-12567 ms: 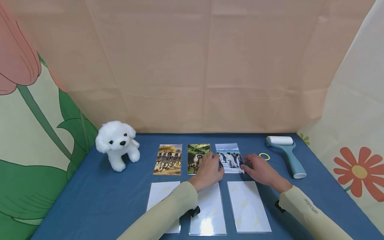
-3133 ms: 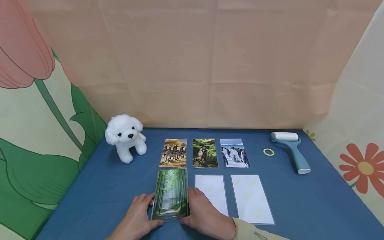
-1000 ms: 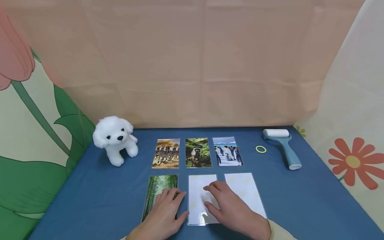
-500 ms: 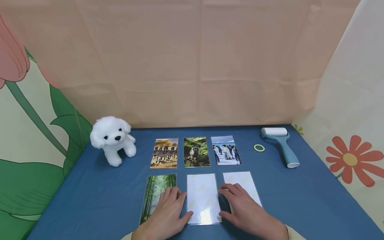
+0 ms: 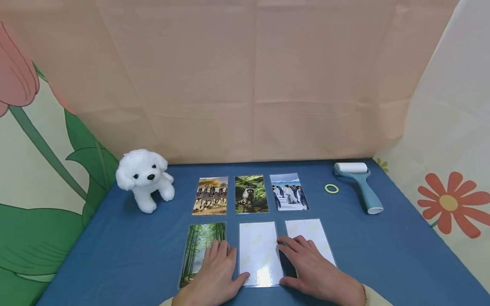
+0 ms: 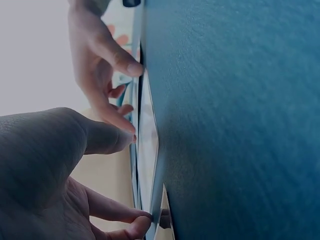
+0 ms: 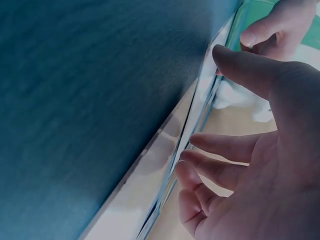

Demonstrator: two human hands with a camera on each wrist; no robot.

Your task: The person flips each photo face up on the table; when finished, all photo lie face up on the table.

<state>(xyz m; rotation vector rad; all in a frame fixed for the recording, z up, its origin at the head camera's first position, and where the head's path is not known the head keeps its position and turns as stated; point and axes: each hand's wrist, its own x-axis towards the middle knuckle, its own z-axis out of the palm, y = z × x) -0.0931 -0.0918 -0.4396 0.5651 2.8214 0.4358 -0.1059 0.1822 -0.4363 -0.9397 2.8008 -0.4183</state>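
Note:
A laminated card, white side up, lies flat on the blue cloth between my two hands. My left hand has its thumb at the card's lower left edge, while its fingers lie over the bamboo-forest card. At the right edge is my right hand, thumb and forefinger spread along that side. Its fingers partly cover another white-backed card. Both wrist views show loosely bent fingers near the card edges; firm contact is hard to tell. Behind lie pictures of zebras, a raccoon and penguins.
A white plush dog stands at the back left. Toward the back right are a yellow-green ring and a blue-handled lint roller. A beige cloth hangs behind the table.
The left front card, white side up at first, was turned to its bamboo picture and laid down. My hands then moved right; the right one went from above the middle card to its right edge.

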